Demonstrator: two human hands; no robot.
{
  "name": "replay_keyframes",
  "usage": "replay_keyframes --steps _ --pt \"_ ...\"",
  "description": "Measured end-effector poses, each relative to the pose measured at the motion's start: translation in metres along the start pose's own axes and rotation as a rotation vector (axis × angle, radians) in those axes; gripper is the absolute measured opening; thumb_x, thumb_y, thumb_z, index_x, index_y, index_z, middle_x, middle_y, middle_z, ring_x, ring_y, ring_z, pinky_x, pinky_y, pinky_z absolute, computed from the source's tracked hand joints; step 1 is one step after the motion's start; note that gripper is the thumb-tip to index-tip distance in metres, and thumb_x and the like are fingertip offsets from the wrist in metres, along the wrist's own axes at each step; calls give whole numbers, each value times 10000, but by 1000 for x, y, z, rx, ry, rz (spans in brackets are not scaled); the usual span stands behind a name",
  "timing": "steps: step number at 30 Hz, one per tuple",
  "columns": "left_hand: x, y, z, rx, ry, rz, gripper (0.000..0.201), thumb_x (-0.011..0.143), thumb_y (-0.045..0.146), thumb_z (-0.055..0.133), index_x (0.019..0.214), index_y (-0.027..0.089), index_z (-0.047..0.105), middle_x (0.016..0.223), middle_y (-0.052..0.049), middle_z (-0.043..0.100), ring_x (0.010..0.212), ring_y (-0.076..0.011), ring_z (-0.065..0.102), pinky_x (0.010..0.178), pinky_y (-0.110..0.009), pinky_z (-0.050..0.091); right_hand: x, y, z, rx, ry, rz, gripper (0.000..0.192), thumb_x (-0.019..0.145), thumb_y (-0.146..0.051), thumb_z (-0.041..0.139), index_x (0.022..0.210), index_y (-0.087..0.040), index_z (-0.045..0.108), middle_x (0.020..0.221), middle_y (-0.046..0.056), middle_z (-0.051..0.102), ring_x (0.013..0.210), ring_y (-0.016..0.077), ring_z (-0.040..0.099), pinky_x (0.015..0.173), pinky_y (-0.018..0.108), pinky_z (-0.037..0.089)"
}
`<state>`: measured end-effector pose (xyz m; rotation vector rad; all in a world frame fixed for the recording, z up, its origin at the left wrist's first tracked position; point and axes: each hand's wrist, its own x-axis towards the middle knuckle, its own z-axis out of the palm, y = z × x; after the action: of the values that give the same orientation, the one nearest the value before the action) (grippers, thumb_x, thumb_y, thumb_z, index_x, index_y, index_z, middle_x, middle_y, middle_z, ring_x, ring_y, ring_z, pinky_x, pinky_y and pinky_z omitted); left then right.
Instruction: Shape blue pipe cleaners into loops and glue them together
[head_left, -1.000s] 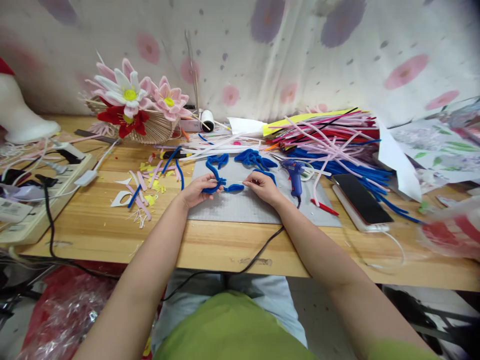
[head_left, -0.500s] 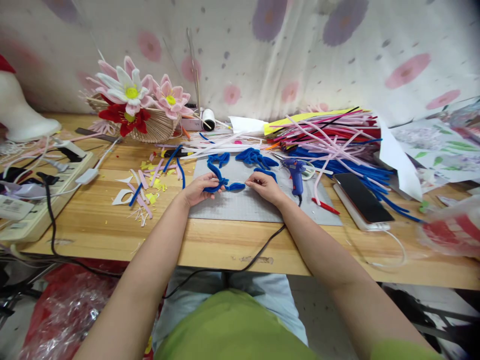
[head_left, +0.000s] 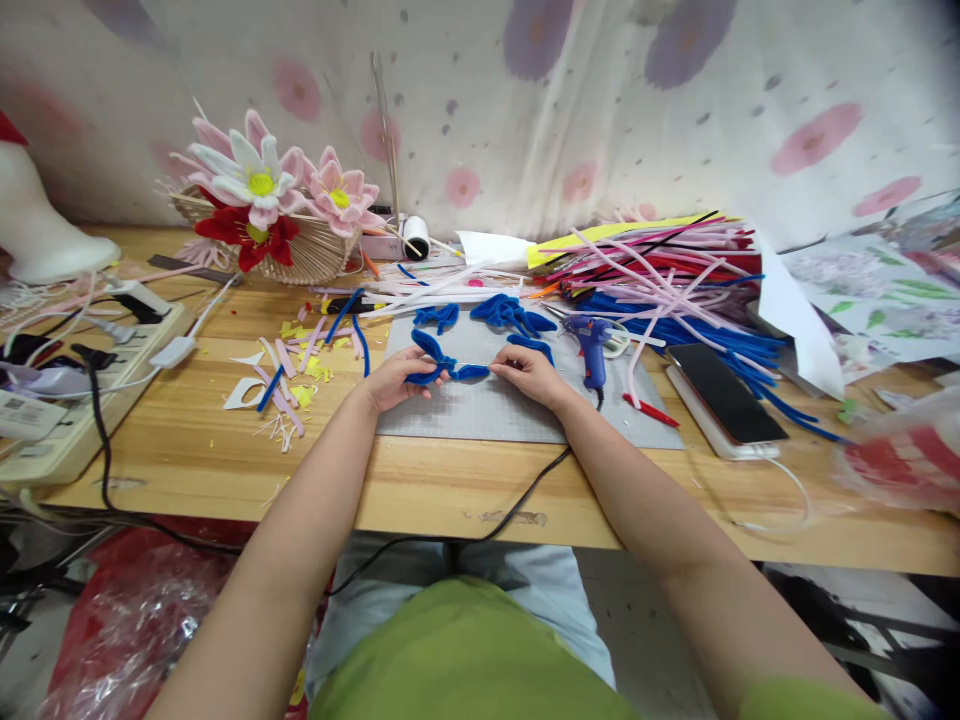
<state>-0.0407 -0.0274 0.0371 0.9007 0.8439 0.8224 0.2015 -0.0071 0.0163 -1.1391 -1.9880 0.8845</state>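
Note:
My left hand (head_left: 394,380) pinches a bent blue pipe cleaner piece (head_left: 439,362) with looped petals, held just above a grey cutting mat (head_left: 480,410). My right hand (head_left: 525,372) grips the other end of the same piece, where a thin wire (head_left: 480,364) runs between the two hands. More blue looped pieces (head_left: 510,315) lie on the mat beyond my fingers. A blue glue gun (head_left: 589,345) rests to the right of my right hand.
A heap of pink, red and blue pipe cleaners (head_left: 660,275) fills the back right. A phone (head_left: 720,395) lies right of the mat. A basket of made flowers (head_left: 270,210) stands back left, a power strip (head_left: 67,400) at far left, scraps (head_left: 285,375) beside it.
The blue piece between my hands has been drawn tighter, its upper loop pulled away from the loose loops on the mat. My hands stay nearly in place.

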Motion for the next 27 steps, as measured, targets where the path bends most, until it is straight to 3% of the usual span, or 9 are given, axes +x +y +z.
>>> replay_keyframes --steps 8,13,21,27 --pt "0 -1 1 -29 33 9 224 646 103 573 866 130 544 718 -75 664 586 -141 614 416 -198 465 1 0 0 -3 24 -17 264 733 -446 558 662 -192 566 693 17 556 644 131 465 627 269 361" --pt "-1 1 4 -23 28 10 119 758 211 551 841 126 555 702 -78 649 581 -140 608 402 -199 461 1 1 1 -6 49 -38 225 740 -406 565 660 -195 569 693 19 566 655 138 480 641 278 369" --pt "0 2 6 1 31 -10 290 834 408 496 839 128 571 712 -86 640 607 -143 607 411 -204 472 0 1 0 -25 67 -56 194 755 -369 563 667 -196 568 685 18 571 662 143 487 644 282 369" --pt "1 1 5 3 57 15 216 837 345 511 864 134 543 712 -82 648 591 -141 610 404 -204 476 1 4 0 -47 61 -77 199 762 -370 559 665 -197 570 684 16 570 661 139 485 631 275 366"
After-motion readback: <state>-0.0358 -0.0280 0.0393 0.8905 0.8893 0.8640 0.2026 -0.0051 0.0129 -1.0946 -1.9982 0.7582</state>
